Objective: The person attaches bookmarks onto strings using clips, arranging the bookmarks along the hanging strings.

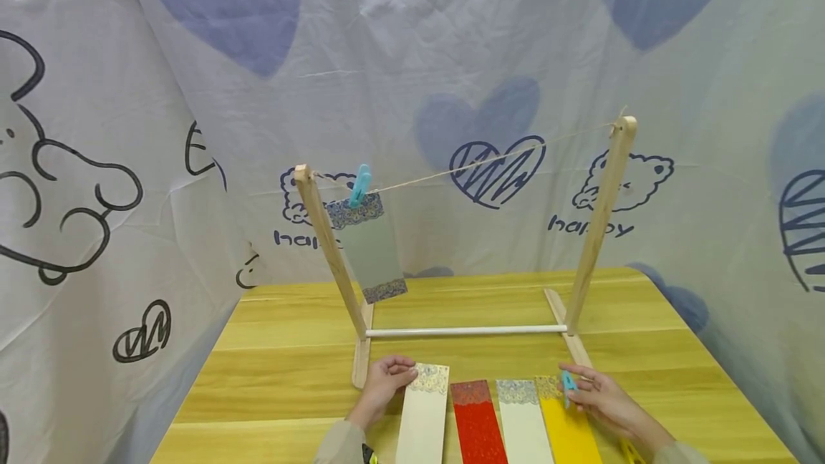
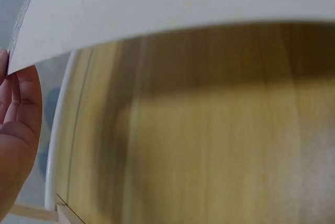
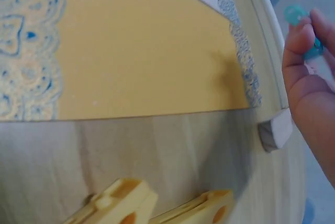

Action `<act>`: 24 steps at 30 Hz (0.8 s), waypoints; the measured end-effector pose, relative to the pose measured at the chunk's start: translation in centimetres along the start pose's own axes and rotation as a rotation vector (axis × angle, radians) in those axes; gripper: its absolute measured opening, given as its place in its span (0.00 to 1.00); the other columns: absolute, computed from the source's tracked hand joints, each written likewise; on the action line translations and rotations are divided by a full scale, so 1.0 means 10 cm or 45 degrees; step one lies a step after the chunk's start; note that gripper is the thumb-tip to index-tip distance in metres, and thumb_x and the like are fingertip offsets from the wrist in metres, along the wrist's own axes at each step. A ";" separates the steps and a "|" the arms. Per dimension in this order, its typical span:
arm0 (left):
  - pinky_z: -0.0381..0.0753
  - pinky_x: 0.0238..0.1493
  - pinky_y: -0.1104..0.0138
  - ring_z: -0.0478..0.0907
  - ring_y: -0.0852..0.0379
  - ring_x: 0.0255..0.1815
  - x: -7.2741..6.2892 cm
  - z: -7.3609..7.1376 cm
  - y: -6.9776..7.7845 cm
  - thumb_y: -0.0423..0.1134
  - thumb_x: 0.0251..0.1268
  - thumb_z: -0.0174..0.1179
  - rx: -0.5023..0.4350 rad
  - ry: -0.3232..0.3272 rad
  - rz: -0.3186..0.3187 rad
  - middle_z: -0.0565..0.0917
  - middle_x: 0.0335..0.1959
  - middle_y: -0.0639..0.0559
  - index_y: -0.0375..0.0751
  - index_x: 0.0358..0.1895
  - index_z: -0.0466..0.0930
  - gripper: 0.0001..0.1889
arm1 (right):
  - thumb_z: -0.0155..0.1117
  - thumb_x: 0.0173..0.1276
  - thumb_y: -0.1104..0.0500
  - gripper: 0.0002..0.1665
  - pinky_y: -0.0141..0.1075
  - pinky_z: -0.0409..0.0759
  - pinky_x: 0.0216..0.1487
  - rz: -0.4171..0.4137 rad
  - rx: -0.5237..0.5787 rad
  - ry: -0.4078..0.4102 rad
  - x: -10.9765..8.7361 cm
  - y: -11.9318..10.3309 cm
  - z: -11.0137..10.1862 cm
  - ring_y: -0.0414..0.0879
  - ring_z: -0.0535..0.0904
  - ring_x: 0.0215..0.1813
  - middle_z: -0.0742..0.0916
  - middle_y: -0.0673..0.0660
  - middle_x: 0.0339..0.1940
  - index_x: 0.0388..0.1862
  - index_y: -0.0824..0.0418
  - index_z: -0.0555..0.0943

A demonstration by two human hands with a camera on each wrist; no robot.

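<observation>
My left hand (image 1: 387,380) pinches the top left corner of a cream card (image 1: 422,417) with a lace-pattern band, lifted off the table in the left wrist view. Between thumb and fingers of my right hand (image 1: 602,399) is a blue clothespin (image 1: 568,387), over the upper end of a yellow card (image 1: 570,432). A red card (image 1: 478,421) and a white card (image 1: 525,421) lie between the hands. Behind them, a pale card (image 1: 372,249) hangs from a string (image 1: 445,173), held by another blue clothespin (image 1: 361,186) near the left post.
The string runs between a left wooden post (image 1: 330,253) and a taller-looking right post (image 1: 601,228), joined low by a white rod (image 1: 464,331). Yellow clothespins (image 3: 196,205) lie beside the yellow card on the wooden table (image 1: 271,364). A printed cloth (image 1: 399,34) hangs behind.
</observation>
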State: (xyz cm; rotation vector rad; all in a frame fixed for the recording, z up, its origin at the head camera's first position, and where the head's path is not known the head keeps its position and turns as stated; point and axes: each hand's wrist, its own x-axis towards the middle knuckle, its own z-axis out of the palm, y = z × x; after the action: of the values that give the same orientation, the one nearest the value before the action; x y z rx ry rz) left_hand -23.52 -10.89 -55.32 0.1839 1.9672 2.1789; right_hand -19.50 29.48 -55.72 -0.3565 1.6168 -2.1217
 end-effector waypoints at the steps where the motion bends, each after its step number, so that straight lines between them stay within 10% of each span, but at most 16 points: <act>1: 0.75 0.31 0.71 0.75 0.62 0.28 0.00 0.01 0.01 0.29 0.56 0.59 -0.001 -0.002 0.005 0.80 0.27 0.54 0.25 0.39 0.75 0.10 | 0.49 0.67 0.68 0.22 0.27 0.75 0.32 0.000 -0.054 0.034 0.01 -0.01 0.01 0.42 0.78 0.40 0.82 0.58 0.44 0.57 0.50 0.73; 8: 0.75 0.29 0.71 0.76 0.62 0.28 0.01 0.11 0.12 0.31 0.56 0.59 0.021 0.002 0.052 0.80 0.28 0.52 0.24 0.39 0.76 0.11 | 0.51 0.67 0.64 0.14 0.29 0.73 0.32 0.007 -0.263 0.179 0.06 -0.12 0.09 0.39 0.75 0.32 0.84 0.54 0.37 0.48 0.48 0.75; 24: 0.78 0.31 0.69 0.77 0.61 0.29 0.06 0.28 0.70 0.25 0.57 0.56 -0.044 0.074 0.221 0.80 0.30 0.47 0.20 0.43 0.73 0.12 | 0.37 0.70 0.71 0.22 0.27 0.75 0.34 -0.240 0.044 -0.127 0.33 -0.45 0.23 0.38 0.75 0.34 0.79 0.53 0.39 0.52 0.57 0.75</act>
State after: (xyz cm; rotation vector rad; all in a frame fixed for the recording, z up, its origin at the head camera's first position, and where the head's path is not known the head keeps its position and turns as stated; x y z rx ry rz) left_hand -23.94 -8.68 -48.14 0.2996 2.0109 2.3486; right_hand -22.14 26.92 -50.97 -0.6151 1.5413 -2.2268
